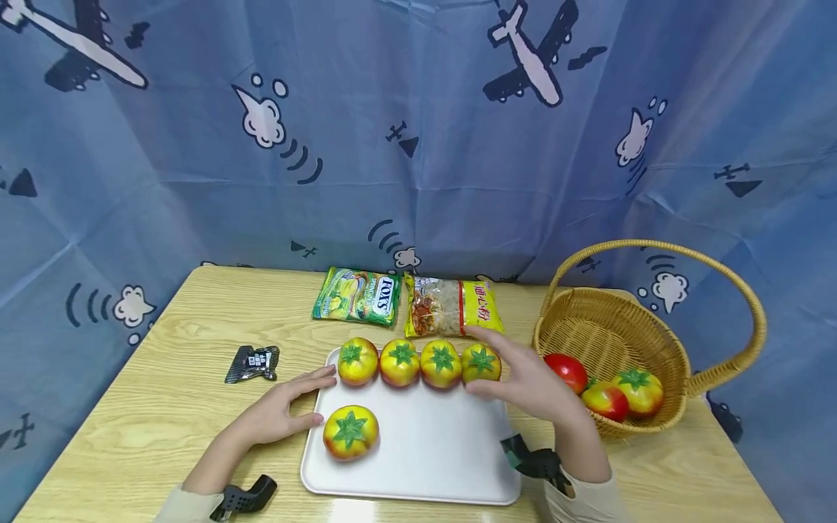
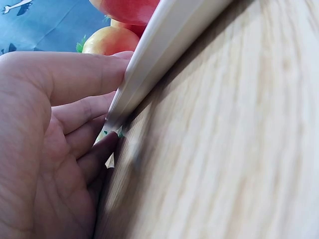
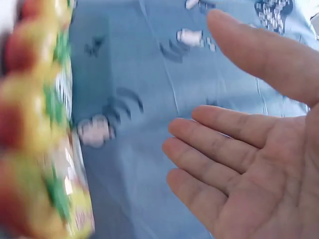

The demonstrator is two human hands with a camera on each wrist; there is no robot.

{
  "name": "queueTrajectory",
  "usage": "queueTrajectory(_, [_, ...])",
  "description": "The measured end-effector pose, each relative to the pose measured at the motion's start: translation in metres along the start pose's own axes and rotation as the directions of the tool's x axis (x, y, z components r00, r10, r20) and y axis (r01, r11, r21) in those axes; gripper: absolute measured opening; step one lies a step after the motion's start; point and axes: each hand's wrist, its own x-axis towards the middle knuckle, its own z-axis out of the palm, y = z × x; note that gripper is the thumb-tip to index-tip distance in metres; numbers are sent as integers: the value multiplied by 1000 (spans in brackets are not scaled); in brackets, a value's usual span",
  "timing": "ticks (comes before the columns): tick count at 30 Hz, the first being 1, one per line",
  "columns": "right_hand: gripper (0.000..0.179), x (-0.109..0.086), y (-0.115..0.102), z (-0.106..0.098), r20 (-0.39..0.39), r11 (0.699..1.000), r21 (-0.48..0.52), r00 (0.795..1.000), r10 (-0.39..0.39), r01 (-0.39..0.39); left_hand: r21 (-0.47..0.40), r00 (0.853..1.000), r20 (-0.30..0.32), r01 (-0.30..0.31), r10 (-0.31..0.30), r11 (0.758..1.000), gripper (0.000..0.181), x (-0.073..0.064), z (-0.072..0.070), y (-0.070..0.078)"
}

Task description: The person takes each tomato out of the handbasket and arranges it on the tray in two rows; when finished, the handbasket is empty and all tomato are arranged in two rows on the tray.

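Note:
A white tray (image 1: 431,450) lies on the table with a row of several yellow-red toy tomatoes (image 1: 399,363) along its far side. Another toy tomato (image 1: 351,433) with a green star-shaped leaf sits near the tray's left side. At the left rim is my left hand (image 1: 277,410), thumb and fingers spread along it; the left wrist view shows fingertips right at the tray's edge (image 2: 144,62). My right hand (image 1: 532,381) hovers by the right end of the row, overlapping the last tomato. Its palm (image 3: 269,184) is bare in the right wrist view, fingers extended and thumb apart.
To the right stands a wicker basket (image 1: 680,363) with a tall handle, holding a red fruit (image 1: 567,372) and two yellow-red ones. A green candy bag (image 1: 357,296) and a yellow-ended food packet (image 1: 451,306) lie behind the tray. A small black packet (image 1: 253,363) lies at left.

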Motion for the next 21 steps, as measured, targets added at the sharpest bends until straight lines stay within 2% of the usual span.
queueTrajectory(4, [74,-22,22,-27,-65,996,-23,995,81,-83,-5,1000,18,11,-11,1000,59,2,2,0])
queueTrajectory(9, [73,-55,52,-60,-115,977,-41,973,201,-207,-4,999,29,19,-19,1000,60,3,3,0])
queueTrajectory(15, [76,-85,97,-90,-111,946,-24,941,320,-324,-26,999,35,43,-42,999,59,2,3,2])
queueTrajectory(18, [80,-93,113,-100,-96,925,-18,922,376,-379,-24,999,30,44,-43,999,59,1,2,2])
queueTrajectory(21, [81,-96,124,-107,-91,916,-37,914,395,-399,-17,999,16,38,-38,999,58,-1,2,1])
